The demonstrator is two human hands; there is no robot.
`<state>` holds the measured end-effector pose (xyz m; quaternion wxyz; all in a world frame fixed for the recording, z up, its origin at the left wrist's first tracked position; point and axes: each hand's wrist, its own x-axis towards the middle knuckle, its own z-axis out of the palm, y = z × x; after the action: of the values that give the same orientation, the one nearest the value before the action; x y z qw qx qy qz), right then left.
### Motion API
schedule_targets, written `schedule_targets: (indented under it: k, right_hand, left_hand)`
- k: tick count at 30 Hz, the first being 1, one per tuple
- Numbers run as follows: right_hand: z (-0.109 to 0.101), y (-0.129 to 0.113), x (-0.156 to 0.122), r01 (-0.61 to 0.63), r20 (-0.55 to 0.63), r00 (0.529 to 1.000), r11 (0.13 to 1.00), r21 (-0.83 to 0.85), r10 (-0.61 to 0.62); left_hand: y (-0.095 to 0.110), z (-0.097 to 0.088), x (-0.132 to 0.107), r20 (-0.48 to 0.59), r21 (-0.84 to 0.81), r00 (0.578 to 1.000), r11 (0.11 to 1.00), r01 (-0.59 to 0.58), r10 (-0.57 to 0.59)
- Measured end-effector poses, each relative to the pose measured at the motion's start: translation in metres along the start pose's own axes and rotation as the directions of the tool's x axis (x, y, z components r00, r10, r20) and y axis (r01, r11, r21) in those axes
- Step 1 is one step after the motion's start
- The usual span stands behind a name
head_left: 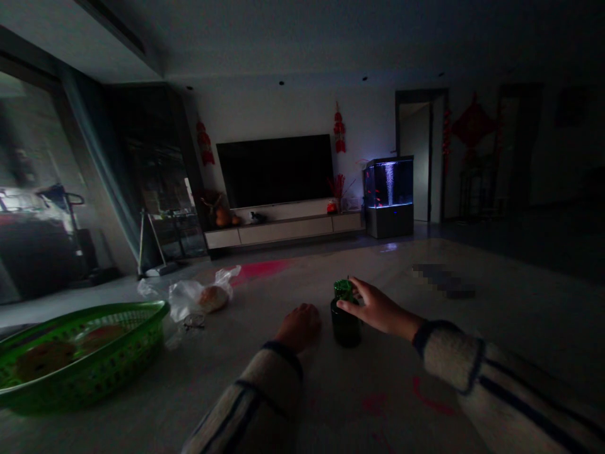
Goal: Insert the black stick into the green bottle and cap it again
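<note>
A dark green bottle (346,326) stands upright on the pale table in front of me, with a brighter green top (343,289). My right hand (373,308) reaches in from the right and is closed around this upper part, thumb in front and fingers behind. Whether the top is separate from the bottle I cannot tell in the dim light. Just left of the bottle, apart from it, my left hand (299,326) rests on the table with its fingers curled in. Its palm side is hidden, and nothing shows in it.
A green plastic basket (108,378) holding round fruit stands at left. Beside it lie a clear plastic bag (182,299), a round brownish item (212,299) and a small wiry object (193,322). A blurred dark item (444,281) lies at right. Farther off is a lit aquarium (389,184).
</note>
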<state>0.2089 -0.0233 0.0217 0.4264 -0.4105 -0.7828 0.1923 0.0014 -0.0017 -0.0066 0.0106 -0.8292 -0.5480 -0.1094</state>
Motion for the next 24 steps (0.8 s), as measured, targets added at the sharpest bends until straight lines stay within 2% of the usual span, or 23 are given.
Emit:
schedule_targets:
  k: [8, 15, 16, 18, 20, 21, 23, 24]
  right_hand:
    - [-0.001, 0.001, 0.002, 0.005, -0.026, 1.0, 1.0, -0.005, -0.005]
    - [-0.002, -0.002, 0.002, 0.005, -0.039, 0.999, 0.999, 0.041, -0.004]
    - [-0.002, -0.002, 0.002, 0.006, -0.048, 0.999, 0.999, 0.043, -0.004]
    - [-0.002, -0.002, 0.003, 0.009, -0.078, 0.997, 0.999, 0.053, -0.005]
    - [-0.002, -0.003, 0.004, 0.017, -0.116, 0.993, 0.997, 0.072, -0.008]
    - [-0.002, -0.003, 0.005, 0.019, -0.133, 0.991, 0.997, 0.08, -0.008]
    - [-0.001, -0.005, 0.005, 0.016, -0.154, 0.988, 0.996, 0.091, -0.002]
    - [-0.001, -0.006, 0.005, 0.01, -0.16, 0.987, 0.995, 0.094, 0.005]
  left_hand:
    - [0.003, -0.001, -0.001, -0.024, -0.052, 0.999, 0.998, 0.024, -0.025]
    - [0.001, -0.009, 0.002, -0.068, -0.315, 0.998, 0.949, -0.012, -0.01]
    - [0.002, -0.01, 0.004, -0.053, -0.398, 0.998, 0.917, 0.0, -0.023]
    - [0.006, -0.012, 0.006, 0.035, -0.603, 0.998, 0.796, 0.056, -0.043]
    - [0.014, -0.013, 0.006, 0.153, -0.75, 0.988, 0.651, 0.116, 0.0]
    - [0.018, -0.014, 0.005, 0.182, -0.8, 0.981, 0.59, 0.112, 0.06]
    - [0.028, -0.013, 0.002, 0.117, -0.865, 0.982, 0.502, 0.026, 0.151]
    - [0.033, -0.013, 0.001, 0.078, -0.878, 0.986, 0.48, -0.003, 0.148]
